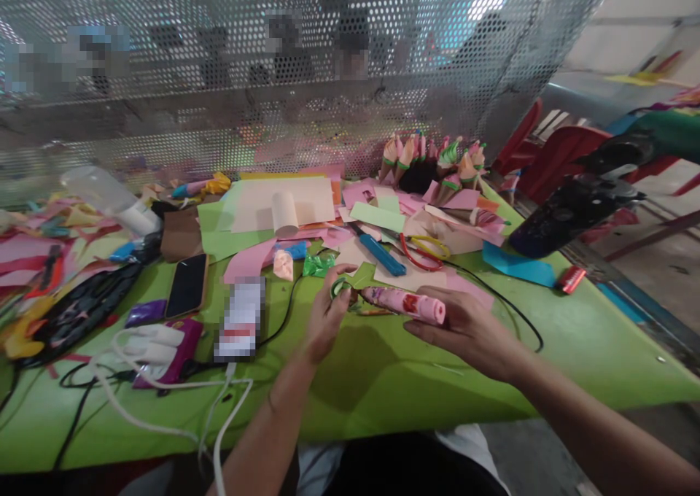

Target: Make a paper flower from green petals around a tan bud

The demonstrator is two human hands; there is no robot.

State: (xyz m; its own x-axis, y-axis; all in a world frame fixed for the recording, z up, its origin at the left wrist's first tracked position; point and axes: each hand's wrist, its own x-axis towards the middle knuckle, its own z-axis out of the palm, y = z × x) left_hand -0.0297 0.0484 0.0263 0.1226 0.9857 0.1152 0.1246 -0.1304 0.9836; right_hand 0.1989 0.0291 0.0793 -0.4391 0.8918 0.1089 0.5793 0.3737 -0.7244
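Observation:
My left hand point(329, 310) is closed on a green paper strip point(364, 276), whose near part curls into a small ring between the fingers. My right hand point(464, 328) grips a pink glue gun point(407, 303) with dark red stains, its tip pointing left at the curled paper. Tip and paper are very close; whether they touch is hard to see. Just beyond the hands lie a blue box cutter point(383, 254), red-handled scissors point(418, 257) and a small green packet point(319, 264).
Coloured paper sheets point(281, 190) and a white paper roll point(284, 215) cover the back of the green table point(383, 401). Paper ice cream cones point(449, 157) stand behind. Phones point(187, 284), a power strip point(169, 350) and white cables lie left; a dark bottle point(569, 215) is right.

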